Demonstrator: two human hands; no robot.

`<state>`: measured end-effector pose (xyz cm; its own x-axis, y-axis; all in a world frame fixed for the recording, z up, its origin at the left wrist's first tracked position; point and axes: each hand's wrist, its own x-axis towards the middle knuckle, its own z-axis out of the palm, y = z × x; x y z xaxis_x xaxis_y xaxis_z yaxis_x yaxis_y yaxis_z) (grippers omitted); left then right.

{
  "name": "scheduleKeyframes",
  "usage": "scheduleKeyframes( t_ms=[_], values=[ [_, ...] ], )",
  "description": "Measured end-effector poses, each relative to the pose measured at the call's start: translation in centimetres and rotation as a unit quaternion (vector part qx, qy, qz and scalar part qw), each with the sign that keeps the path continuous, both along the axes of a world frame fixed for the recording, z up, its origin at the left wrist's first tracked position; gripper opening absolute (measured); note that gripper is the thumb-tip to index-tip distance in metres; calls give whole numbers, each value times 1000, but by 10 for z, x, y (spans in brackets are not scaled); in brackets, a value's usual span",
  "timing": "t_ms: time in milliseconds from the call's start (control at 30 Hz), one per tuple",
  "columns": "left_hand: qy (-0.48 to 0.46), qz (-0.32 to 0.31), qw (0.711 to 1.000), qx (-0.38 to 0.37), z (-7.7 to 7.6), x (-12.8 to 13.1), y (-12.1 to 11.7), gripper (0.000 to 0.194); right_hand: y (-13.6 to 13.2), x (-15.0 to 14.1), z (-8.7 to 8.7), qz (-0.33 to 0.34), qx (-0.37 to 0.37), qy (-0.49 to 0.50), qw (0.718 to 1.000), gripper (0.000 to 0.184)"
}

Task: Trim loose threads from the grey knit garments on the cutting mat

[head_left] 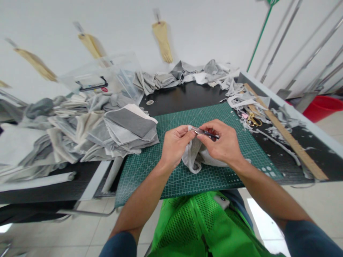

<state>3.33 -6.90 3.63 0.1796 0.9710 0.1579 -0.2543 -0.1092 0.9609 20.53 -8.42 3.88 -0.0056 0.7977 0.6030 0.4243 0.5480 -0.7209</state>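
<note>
Bench [184, 98]: black top, pale edge strip at right, loaded on nearly every side.

Heap of grey and off-white cloths [80, 119] at left, stacked and rumpled, some folded flat; its near-right corner overlaps the green cutting mat [144, 175]. Mat gridded, lying in front of the wearer. Clear plastic box [123, 75] behind the heap. More crumpled cloths [163, 81] along the back.

Long wooden strip [293, 144] on the right side, slanting toward the near edge, shreds and narrow strips of fabric around it.

Grey cloth [195, 155], the piece being worked: over the middle of the mat, an edge raised between the hands, the rest bunched below and trailing right under the wrist.

Hands: left hand [175, 144] closed, thumb and fingers pinching the raised edge. Right hand [221, 141] closed around a slim dark tool, its metallic end right at that edge, by the left thumb.

Gold-handled scissors [253, 120] among the scraps, out of use.

Slim dark tool [213, 135]: exact kind unclear, partly covered by fingers.

Progress, as judged: this piece looks mid-work, tool at the edge, no severed bit visible in the fingers. Any cut already made is hidden. Shreds at right suggest other pieces were trimmed; whether the left heap is finished or waiting, cannot tell.
</note>
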Motion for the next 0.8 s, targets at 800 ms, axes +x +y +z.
scheduleKeyframes(
  t_ms=[800],
  values=[
    [-24,19,999,-25,2,-3,3,22,8,9,-2,-33,-28,44,998,20]
  ],
)
